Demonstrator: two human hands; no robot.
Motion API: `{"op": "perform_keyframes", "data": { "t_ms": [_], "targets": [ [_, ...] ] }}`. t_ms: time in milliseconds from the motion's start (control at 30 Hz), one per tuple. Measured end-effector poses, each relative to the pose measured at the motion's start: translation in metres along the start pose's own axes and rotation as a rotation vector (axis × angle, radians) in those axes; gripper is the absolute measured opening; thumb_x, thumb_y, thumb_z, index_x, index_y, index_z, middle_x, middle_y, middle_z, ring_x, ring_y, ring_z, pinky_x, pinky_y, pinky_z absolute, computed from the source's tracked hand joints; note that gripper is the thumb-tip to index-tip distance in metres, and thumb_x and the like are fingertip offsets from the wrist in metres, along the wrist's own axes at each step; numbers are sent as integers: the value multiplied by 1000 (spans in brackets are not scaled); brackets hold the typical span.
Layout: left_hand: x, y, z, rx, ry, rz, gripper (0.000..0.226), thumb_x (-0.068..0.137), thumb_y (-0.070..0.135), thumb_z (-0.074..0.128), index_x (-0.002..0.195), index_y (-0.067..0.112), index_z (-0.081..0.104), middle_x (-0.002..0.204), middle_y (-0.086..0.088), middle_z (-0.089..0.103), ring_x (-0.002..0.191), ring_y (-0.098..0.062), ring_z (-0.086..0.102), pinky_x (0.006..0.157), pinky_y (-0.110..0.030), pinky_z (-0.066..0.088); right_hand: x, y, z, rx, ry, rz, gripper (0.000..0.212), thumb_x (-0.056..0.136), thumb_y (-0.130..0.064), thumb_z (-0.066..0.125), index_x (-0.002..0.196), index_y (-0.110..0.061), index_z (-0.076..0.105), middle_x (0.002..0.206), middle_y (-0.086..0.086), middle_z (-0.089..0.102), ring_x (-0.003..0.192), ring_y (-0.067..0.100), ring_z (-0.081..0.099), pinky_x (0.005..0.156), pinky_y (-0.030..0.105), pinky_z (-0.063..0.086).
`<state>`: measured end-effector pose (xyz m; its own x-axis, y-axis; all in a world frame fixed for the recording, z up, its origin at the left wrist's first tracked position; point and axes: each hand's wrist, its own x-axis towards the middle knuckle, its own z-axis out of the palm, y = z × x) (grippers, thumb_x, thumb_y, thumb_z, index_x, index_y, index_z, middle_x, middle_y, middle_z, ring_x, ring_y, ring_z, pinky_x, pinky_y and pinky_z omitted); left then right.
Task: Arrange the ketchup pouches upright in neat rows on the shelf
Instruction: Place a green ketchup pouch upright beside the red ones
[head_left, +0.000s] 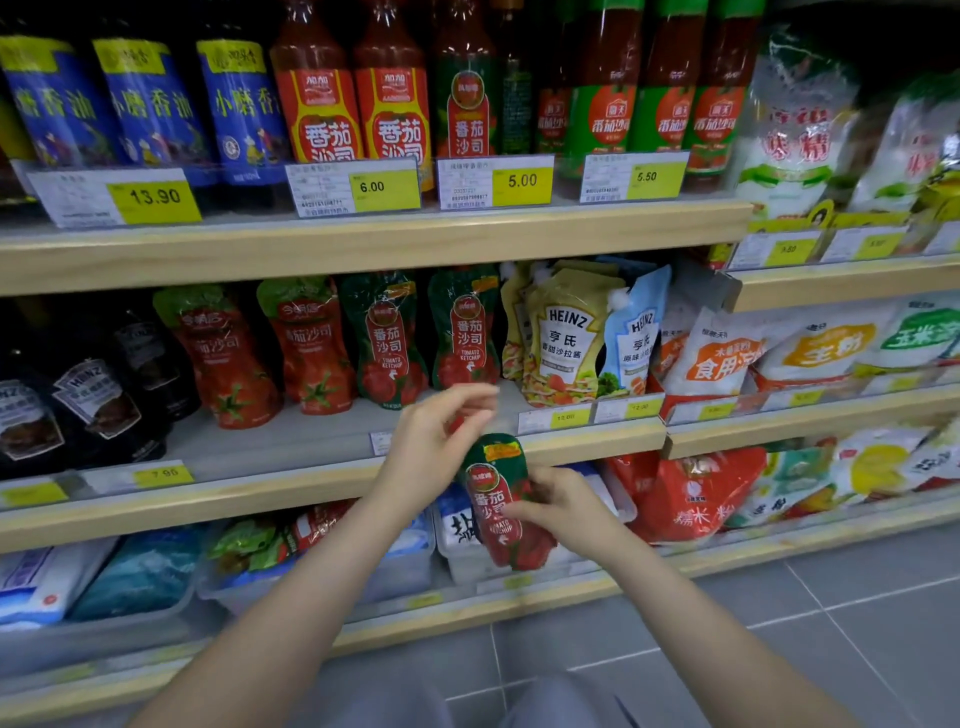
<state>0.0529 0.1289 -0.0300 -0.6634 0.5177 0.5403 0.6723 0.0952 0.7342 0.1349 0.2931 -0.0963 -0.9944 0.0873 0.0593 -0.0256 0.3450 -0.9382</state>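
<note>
A green-and-red ketchup pouch (501, 499) is held upright in front of the middle shelf's edge (260, 499), with my right hand (561, 506) gripping its right side. My left hand (441, 436) hovers at the pouch's top left, fingers curled and blurred; whether it touches the pouch is unclear. On the middle shelf two matching green-topped pouches (387, 340) (465, 330) stand upright side by side. To their left stand two red tomato-print pouches (223, 358) (311, 348), leaning slightly.
Heinz salad-dressing pouches (566, 338) stand right of the ketchup pouches, dark Heinz pouches (88, 400) to the left. Bottles (395, 93) fill the shelf above. Bags and tubs (322, 551) sit on the lower shelf. Price tags line the shelf edges.
</note>
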Motion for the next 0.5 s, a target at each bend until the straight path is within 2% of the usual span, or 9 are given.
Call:
{"op": "perform_keyframes", "data": {
  "t_ms": [67,133,167,233,300,367,433,500],
  "targets": [
    [-9,-3,4,-184,47,-138,48,77,41,70,120,41,49,114,14,61,108,-2,58,91,-18,47,-3,-1,1,142,19,58,22,80,-2,67,98,-13,65,99,10,71,87,13,68,80,29,55],
    [-27,-16,10,-207,40,-268,72,60,60,74,122,39,43,122,13,55,114,-2,52,95,-20,44,-5,-3,-4,266,39,102,20,81,-3,66,101,-6,66,95,6,73,85,11,69,72,23,55],
    [-38,-24,14,-191,9,-323,82,55,61,78,124,34,41,125,11,53,116,-4,52,96,-24,44,-4,-6,-8,304,46,113,21,81,-6,66,102,-6,66,93,3,74,86,12,69,70,21,54],
    [-53,-36,24,-178,-101,-407,92,50,51,87,126,26,41,126,8,54,115,-7,54,96,-27,46,-2,-15,-13,337,52,120,20,81,-12,66,101,-12,65,91,-2,75,86,13,70,68,20,54],
    [-58,-42,32,-162,-203,-454,78,52,37,89,119,31,49,117,8,62,106,-5,60,88,-21,49,1,-24,-15,343,64,118,17,82,-14,65,99,-15,65,90,-4,75,85,12,70,66,19,54],
    [-56,-45,34,-114,-226,-469,64,54,31,89,107,37,55,104,13,68,93,0,64,77,-12,49,4,-32,-15,325,75,118,14,84,-13,64,98,-17,64,88,-6,75,84,11,70,66,21,55],
    [-53,-46,35,-81,-177,-471,57,53,30,89,98,39,56,93,19,67,84,6,63,69,-6,45,6,-37,-13,301,78,139,16,83,-16,65,99,-20,63,89,-7,74,85,10,69,67,21,55],
    [-54,-47,39,-33,-98,-445,57,50,29,88,97,37,57,85,20,66,78,10,60,63,-4,42,6,-42,-4,227,94,160,34,77,-17,73,107,-19,58,97,-4,72,90,12,68,72,26,57]
  ]
}}
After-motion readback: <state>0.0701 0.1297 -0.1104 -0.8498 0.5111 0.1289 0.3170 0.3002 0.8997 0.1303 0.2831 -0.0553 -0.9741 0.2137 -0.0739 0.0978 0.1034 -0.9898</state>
